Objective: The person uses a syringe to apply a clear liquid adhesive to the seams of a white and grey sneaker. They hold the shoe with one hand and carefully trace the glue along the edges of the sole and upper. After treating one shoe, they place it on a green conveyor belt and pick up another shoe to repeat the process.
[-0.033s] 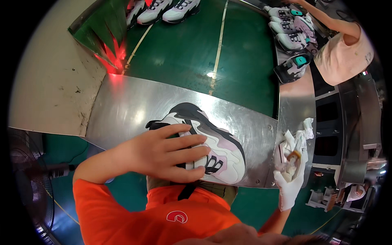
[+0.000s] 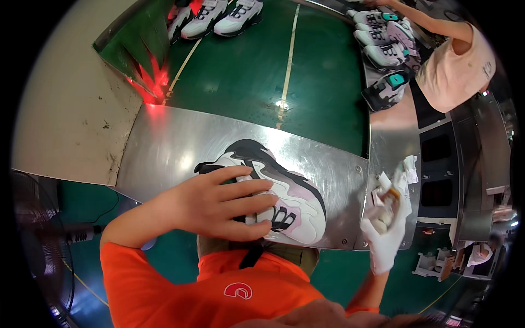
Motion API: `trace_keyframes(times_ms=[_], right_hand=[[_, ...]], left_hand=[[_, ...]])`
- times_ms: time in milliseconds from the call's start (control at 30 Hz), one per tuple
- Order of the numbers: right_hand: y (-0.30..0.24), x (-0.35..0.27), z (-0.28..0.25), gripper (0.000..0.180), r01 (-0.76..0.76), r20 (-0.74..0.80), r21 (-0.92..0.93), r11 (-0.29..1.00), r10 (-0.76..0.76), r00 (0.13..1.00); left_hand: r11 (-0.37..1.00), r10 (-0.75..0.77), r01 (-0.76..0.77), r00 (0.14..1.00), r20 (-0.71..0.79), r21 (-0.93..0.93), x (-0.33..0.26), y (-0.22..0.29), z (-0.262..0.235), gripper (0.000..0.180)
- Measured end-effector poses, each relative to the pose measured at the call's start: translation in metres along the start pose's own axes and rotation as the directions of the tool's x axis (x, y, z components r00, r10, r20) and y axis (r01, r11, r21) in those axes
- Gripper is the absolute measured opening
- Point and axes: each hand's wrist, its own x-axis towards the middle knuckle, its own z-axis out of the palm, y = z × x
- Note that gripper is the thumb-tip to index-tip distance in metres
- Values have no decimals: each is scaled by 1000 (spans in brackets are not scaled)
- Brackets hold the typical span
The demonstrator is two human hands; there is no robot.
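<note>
A white, black and pale-pink sneaker (image 2: 295,194) lies on its side on the metal ledge in front of me, its dark sole edge turned away. My left hand (image 2: 219,205), bare, rests flat across the shoe's collar and laces with its fingers spread. It covers part of the upper. To the right, my right hand (image 2: 383,240) wears a white glove. Its fingers curl around a small pale piece (image 2: 384,217) with a brownish bit above it, whose kind I cannot make out. Crumpled white cloth or paper (image 2: 409,169) lies just beyond that hand.
Beyond the metal ledge (image 2: 164,142) runs a green conveyor belt (image 2: 246,82) with several sneakers (image 2: 238,19) at far left. Green curtain strips (image 2: 134,46) hang there in red light. More sneakers (image 2: 385,90) line the right ledge, near another person (image 2: 456,71). A fan (image 2: 41,235) stands left.
My right hand has shifted slightly left with the pale piece in it. The left hand and the sneaker keep their positions; the whole view has moved a little.
</note>
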Motion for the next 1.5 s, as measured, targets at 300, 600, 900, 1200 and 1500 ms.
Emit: trace_keyframes(times_ms=[300, 600, 900, 1200, 1500], right_hand=[[-44, 66, 104, 73, 414, 246, -226, 882, -360, 900], [-76, 77, 128, 65, 628, 441, -476, 616, -450, 776], [-50, 21, 32, 84, 261, 154, -107, 959, -244, 957], [-22, -20, -39, 81, -341, 215, -356, 870, 432, 876], [-8, 26, -15, 92, -287, 734, 370, 884, -88, 674]], left_hand=[[999, -42, 42, 999, 19, 1, -1, 8, 0, 22], [997, -70, 71, 996, 51, -7, 0, 11, -2, 24], [998, -54, 54, 998, 23, 10, -10, 11, -1, 26], [997, -60, 60, 998, -12, 49, -10, 14, 1, 24], [996, -92, 92, 996, -10, 7, -9, 10, 3, 29]])
